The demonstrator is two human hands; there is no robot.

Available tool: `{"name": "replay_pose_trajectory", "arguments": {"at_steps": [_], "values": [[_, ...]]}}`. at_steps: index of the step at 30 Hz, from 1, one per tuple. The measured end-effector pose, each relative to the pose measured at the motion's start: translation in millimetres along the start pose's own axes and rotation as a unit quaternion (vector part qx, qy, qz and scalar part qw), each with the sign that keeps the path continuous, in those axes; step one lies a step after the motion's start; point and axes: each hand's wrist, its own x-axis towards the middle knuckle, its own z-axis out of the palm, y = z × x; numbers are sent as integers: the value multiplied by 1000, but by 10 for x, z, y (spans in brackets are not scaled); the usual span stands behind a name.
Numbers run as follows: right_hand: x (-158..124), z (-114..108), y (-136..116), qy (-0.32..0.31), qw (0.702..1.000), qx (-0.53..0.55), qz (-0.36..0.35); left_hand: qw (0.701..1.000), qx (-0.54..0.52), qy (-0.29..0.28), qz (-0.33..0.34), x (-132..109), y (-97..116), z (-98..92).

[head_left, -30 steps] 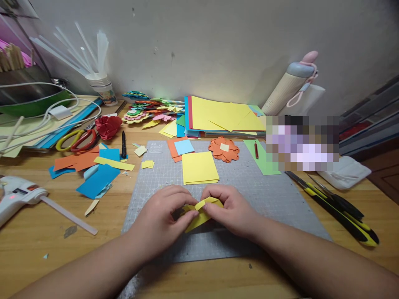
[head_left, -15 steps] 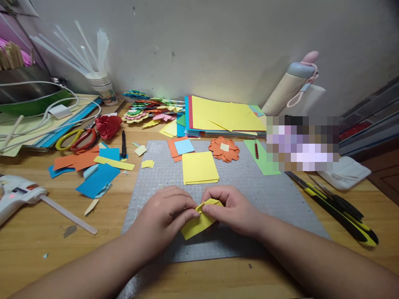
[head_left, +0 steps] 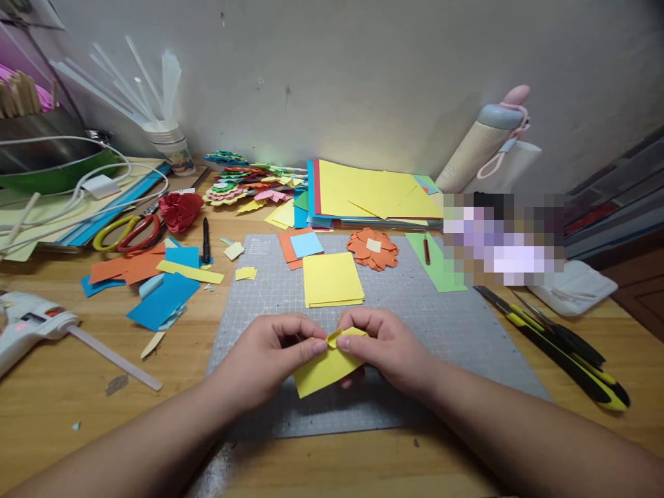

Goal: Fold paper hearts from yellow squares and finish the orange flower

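Both my hands pinch a small folded yellow paper (head_left: 322,369) just above the grey cutting mat (head_left: 446,332). My left hand (head_left: 270,356) grips its upper left edge with thumb and fingers. My right hand (head_left: 386,349) holds the upper right part, where a small fold sticks up. The paper's lower corner hangs free toward me. A stack of yellow paper squares (head_left: 332,279) lies on the mat just beyond my hands.
An orange paper flower (head_left: 372,249), orange and blue squares (head_left: 301,246) and a green strip (head_left: 438,263) lie at the mat's far edge. Coloured sheets (head_left: 373,194) are stacked by the wall. Scissors (head_left: 127,233), paper scraps and a glue gun (head_left: 31,325) are left; yellow-black cutters (head_left: 565,349) right.
The yellow paper has opened out and swung lower toward me between my hands. Both hands have stayed in place, with the fingers shifting along its top edge.
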Motion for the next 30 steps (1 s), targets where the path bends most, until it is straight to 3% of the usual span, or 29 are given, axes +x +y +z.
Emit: {"name": "replay_pose_trajectory", "arguments": {"at_steps": [21, 30], "values": [[-49, 47, 9, -10, 1000, -27, -12, 999, -26, -15, -34, -13, 9, 4], [-14, 33, -1, -32, 998, -55, 0, 999, 21, -30, 13, -34, 57, 53]]}}
